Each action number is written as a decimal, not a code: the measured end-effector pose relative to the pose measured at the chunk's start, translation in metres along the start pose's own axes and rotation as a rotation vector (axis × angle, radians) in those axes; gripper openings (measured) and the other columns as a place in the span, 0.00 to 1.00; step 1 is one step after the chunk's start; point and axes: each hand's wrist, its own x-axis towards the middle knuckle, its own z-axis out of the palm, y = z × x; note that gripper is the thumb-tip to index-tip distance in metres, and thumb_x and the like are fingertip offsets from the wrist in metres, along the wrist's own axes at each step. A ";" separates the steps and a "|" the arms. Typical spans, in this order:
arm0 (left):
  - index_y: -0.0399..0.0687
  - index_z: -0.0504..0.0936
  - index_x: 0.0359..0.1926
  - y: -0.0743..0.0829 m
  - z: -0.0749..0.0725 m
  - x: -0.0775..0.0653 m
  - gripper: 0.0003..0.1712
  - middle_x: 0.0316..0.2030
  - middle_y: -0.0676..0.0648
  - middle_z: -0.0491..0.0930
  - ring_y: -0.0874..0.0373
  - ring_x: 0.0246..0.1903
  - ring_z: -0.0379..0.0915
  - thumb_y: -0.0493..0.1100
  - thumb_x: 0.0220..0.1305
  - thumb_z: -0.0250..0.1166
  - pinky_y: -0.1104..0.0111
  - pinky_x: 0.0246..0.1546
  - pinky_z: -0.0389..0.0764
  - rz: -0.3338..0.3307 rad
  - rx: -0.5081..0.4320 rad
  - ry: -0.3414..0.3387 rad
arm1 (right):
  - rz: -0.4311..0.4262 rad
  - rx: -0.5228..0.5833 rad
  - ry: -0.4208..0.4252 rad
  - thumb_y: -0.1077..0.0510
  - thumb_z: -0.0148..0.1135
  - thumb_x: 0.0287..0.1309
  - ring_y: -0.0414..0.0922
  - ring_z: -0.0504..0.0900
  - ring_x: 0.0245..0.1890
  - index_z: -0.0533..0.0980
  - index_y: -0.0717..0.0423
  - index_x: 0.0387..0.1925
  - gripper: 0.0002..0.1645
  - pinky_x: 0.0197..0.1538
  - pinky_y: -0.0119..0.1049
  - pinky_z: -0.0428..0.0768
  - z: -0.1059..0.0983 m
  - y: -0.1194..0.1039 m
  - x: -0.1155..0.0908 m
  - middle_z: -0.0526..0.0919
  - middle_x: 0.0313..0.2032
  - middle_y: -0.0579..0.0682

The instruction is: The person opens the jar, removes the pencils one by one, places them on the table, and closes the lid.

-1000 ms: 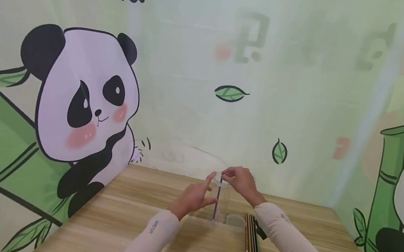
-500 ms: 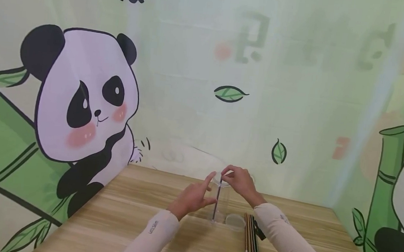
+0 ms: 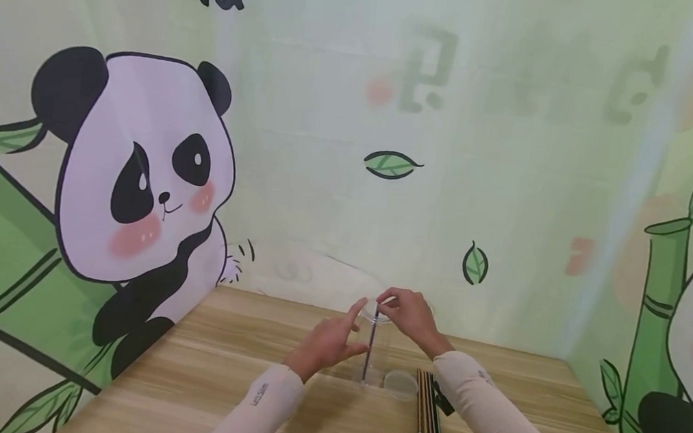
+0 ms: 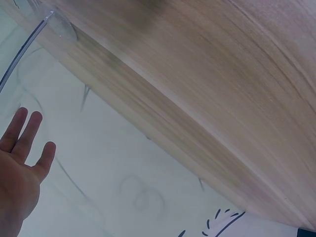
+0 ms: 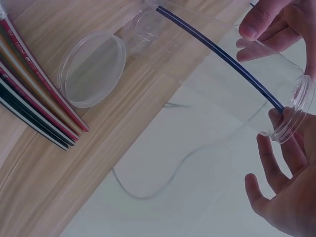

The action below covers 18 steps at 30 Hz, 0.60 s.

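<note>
While the panda (image 3: 139, 178) painted on the left wall looked on, the person's left hand (image 3: 328, 342) rested against the left side of a tall clear jar (image 3: 374, 346), its fingers (image 4: 22, 129) straight and loose and its forefinger raised toward the rim. The jar stood upright on the wooden table (image 3: 196, 382), near the back wall and between the two hands. A dark pencil (image 3: 370, 342) stood inside it, leaning slightly, with its lower end on the bottom of the jar and its upper end at the rim. The right hand (image 3: 407, 315) sat over the mouth of the jar and pinched the top of that pencil between the thumb and fingertips (image 5: 254, 24). Just right of the jar's foot a clear round lid (image 3: 400, 383) lay flat on the table. Beside the lid, a row of pencils (image 3: 430, 411) lay side by side, close to the right sleeve (image 3: 489, 421).
</note>
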 end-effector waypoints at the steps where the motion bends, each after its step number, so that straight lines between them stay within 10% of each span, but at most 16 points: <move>1: 0.53 0.46 0.83 0.000 0.000 0.000 0.54 0.54 0.45 0.87 0.42 0.53 0.84 0.57 0.69 0.70 0.47 0.61 0.77 0.002 0.003 0.002 | -0.007 -0.003 0.004 0.59 0.72 0.64 0.53 0.91 0.41 0.86 0.54 0.41 0.06 0.43 0.48 0.87 -0.001 0.000 0.000 0.92 0.39 0.55; 18: 0.53 0.46 0.83 -0.002 0.004 0.003 0.55 0.54 0.43 0.87 0.42 0.51 0.85 0.56 0.69 0.71 0.49 0.58 0.80 0.007 -0.007 0.001 | -0.063 0.022 0.073 0.63 0.71 0.63 0.53 0.91 0.40 0.86 0.61 0.42 0.07 0.47 0.52 0.86 -0.027 -0.007 0.004 0.91 0.38 0.58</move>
